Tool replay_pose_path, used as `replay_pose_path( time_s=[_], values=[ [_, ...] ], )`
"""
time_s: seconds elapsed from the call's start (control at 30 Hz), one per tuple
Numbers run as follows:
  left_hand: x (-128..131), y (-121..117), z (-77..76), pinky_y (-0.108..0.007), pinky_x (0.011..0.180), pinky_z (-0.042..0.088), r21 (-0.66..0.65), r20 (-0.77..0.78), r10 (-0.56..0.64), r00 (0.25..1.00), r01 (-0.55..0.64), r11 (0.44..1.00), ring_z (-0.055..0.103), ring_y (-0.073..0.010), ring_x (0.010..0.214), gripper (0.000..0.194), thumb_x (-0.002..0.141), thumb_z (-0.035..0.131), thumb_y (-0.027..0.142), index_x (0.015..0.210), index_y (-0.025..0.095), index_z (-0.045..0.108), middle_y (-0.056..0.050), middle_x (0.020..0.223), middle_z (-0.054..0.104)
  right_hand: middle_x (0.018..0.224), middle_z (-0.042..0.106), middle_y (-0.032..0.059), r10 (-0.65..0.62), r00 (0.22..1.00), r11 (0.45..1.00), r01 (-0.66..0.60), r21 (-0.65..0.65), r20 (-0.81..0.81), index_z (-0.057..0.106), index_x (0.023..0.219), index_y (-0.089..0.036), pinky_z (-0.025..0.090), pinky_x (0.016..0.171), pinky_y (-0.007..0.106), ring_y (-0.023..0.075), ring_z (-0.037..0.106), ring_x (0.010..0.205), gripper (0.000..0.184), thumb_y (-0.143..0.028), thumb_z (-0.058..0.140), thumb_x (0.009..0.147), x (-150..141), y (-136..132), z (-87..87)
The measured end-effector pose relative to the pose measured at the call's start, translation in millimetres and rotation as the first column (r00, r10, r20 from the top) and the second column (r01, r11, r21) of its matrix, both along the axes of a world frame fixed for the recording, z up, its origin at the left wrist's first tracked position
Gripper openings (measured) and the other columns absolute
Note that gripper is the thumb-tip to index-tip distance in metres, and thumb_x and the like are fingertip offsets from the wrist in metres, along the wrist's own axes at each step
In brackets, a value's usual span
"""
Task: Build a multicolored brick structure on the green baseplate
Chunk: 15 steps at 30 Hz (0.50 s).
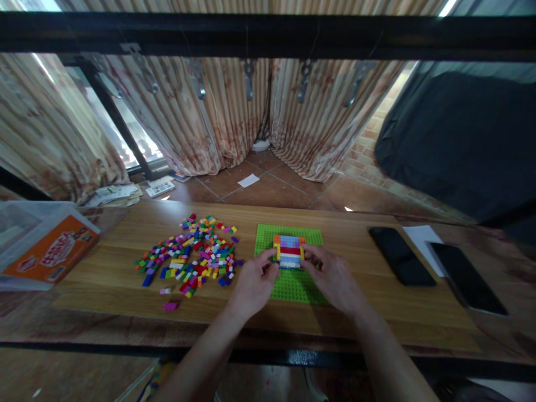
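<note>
A green studded baseplate [299, 287] lies on the wooden board. On it stands a small block build [290, 251] in bands of orange, lavender, red, light blue and white, with yellow at its sides. My left hand [255, 282] grips the build's left side, thumb and fingers bent against it. From the right, my right hand [333, 273] presses its curled fingers to the opposite side. The fingertips partly cover the lower corners of the build. Left of the baseplate spreads a pile of loose toy bricks [201, 254] in many colours.
A clear plastic box [37, 212] with an orange label stands at the far left. Two dark phones [402, 257] and white paper [422, 243] lie at the right. A black bar [268, 34] with hanging metal clips crosses above the wooden board [352, 234].
</note>
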<state>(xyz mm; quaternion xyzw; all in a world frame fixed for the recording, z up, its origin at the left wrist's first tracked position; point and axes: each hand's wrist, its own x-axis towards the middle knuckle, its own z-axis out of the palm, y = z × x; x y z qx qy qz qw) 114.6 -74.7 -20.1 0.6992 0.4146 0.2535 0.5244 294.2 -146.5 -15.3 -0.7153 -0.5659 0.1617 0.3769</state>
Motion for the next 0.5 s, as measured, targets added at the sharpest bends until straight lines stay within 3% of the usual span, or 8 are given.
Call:
replay_pose_path(
  time_s=[0.17, 0.5],
  values=[
    [0.4, -1.2, 0.1, -0.023, 0.054, 0.038, -0.01, 0.019, -0.007, 1.0, 0.007, 1.0, 0.054, -0.0134, 0.057, 0.044, 0.084, 0.051, 0.022, 0.125, 0.014, 0.062, -0.001, 0.071, 0.067, 0.09, 0.073, 0.0045, -0.046, 0.999, 0.999, 0.046, 0.004, -0.023, 0.07, 0.111, -0.021, 0.052, 0.072, 0.033, 0.0177, 0.066, 0.072, 0.031, -0.029, 0.06, 0.082, 0.4, -2.0, 1.1],
    [-0.1, -5.2, 0.3, -0.024, 0.055, 0.04, -0.012, 0.011, 0.007, 1.0, -0.007, 1.0, 0.055, -0.0139, 0.058, 0.047, 0.085, 0.052, 0.023, 0.131, 0.013, 0.059, -0.003, 0.073, 0.068, 0.089, 0.076, 0.0051, -0.105, 0.989, 0.992, 0.111, 0.052, -0.101, 0.076, 0.085, -0.023, 0.052, 0.073, 0.032, 0.0202, 0.07, 0.078, 0.022, -0.035, 0.057, 0.084, -2.1, -1.0, -0.8]
  ],
)
